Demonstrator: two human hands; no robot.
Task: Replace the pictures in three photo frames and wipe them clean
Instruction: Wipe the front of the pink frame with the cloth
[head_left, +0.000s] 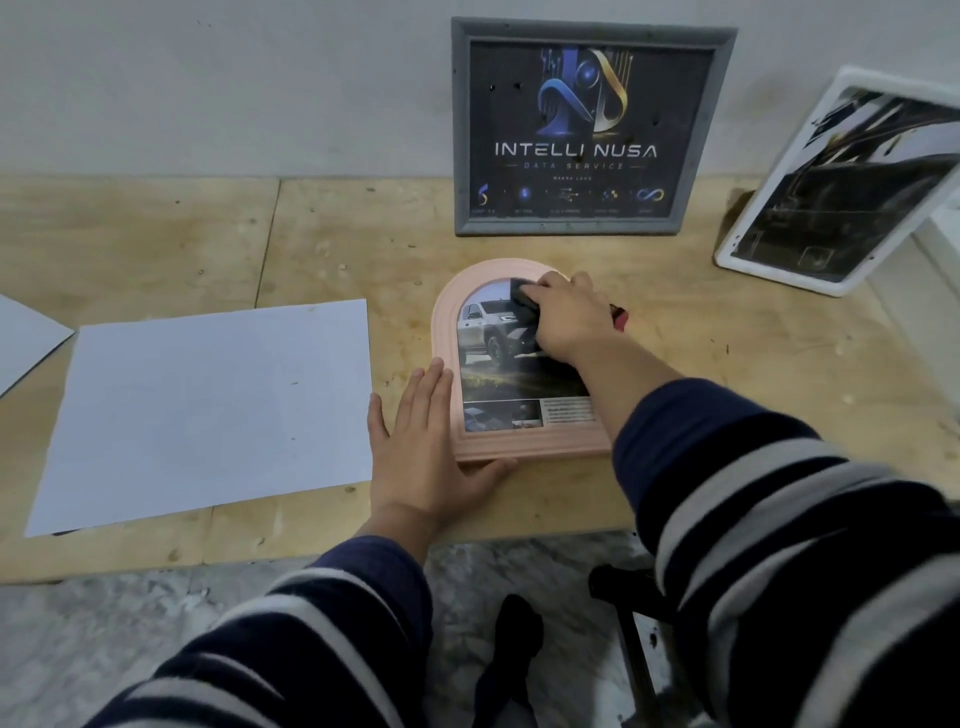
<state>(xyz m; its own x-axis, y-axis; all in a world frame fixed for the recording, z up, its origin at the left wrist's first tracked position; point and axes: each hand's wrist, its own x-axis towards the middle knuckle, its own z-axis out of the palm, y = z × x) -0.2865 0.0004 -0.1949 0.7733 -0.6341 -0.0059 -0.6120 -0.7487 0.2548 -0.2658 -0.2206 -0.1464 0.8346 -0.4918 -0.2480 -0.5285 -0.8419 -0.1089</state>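
Fingers (550, 291) press cloth (522, 299) on pink frame (447, 322); grey frame (462, 130) reads "INTELLI NUSA".

A plywood table (727, 364) stands against a pale wall (208, 78); below it, a marbled grey floor (78, 649).

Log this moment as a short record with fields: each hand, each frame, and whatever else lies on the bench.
left hand: flat, fingers straight, steadying the pink arched frame at its lower left edge
right hand: grips a dark cloth on the frame's glass, upper part
grey frame: upright against the wall, logo poster inside
white frame: tilted, leaning at the right
white paper sheet: flat, left of the pink frame
surface: wooden bench
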